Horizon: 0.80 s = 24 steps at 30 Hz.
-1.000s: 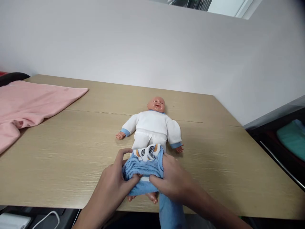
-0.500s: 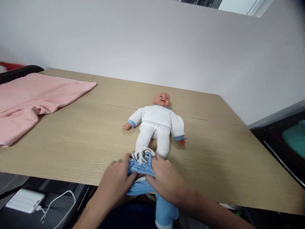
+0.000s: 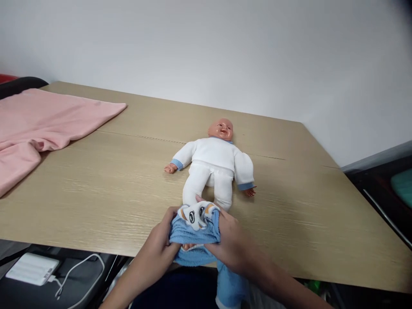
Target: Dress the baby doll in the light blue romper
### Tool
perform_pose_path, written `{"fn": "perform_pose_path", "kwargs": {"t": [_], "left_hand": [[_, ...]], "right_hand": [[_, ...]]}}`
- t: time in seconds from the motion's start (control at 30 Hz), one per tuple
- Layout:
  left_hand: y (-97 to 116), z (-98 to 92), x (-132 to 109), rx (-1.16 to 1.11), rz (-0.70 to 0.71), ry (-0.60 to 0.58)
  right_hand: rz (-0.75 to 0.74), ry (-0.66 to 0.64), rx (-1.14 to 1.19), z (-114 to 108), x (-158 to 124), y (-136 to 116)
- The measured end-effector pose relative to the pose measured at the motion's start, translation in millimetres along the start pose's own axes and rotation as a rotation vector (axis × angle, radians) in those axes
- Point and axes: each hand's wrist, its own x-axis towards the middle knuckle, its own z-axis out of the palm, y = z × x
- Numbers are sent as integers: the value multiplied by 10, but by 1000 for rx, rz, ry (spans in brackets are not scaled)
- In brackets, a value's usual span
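A baby doll [image 3: 212, 154] in a white top and white leggings with blue cuffs lies on its back, head away from me, legs toward me. My left hand [image 3: 162, 236] grips the left side of fuzzy blue doll trousers [image 3: 195, 235], which carry a white animal-face patch with embroidered eyes. On their right side my right hand [image 3: 233, 240] pinches the same cloth. The trousers are bunched around the end of one doll leg, and toes show in the opening. Below my right hand hangs a blue trouser leg with a pale hem, past the table edge.
Pink cloth [image 3: 61, 116] lies spread over the left of the wooden table [image 3: 106, 193]. At lower left, a white power bank [image 3: 32, 269] with a white cable rests on a black chair seat [image 3: 19, 296]. A wall runs behind the table, and a dark chair with teal fabric stands at right.
The bunched trousers are spread wider between my hands, and the face patch shows more fully. My right hand has shifted slightly right. The view has tilted down a little.
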Motion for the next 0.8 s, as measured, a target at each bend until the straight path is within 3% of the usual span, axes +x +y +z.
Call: {"fn": "perform_pose_path", "kwargs": {"t": [0.13, 0.3, 0.47, 0.6, 0.7, 0.8], "left_hand": [[18, -118, 68, -71, 85, -54], [68, -389, 303, 155, 234, -39], [230, -643, 558, 130, 224, -255], [243, -704, 680, 38, 177, -367], [151, -696, 689, -97, 73, -258], [44, -696, 661, -270, 4, -134]], "right_hand": [[-39, 70, 103, -101, 14, 0], [-89, 30, 26, -200, 131, 110], [-405, -99, -81, -324, 455, 377], [-431, -162, 78, -425, 719, 497], [-330, -168, 136, -480, 749, 450], [-229, -171, 156, -562, 607, 344]]}}
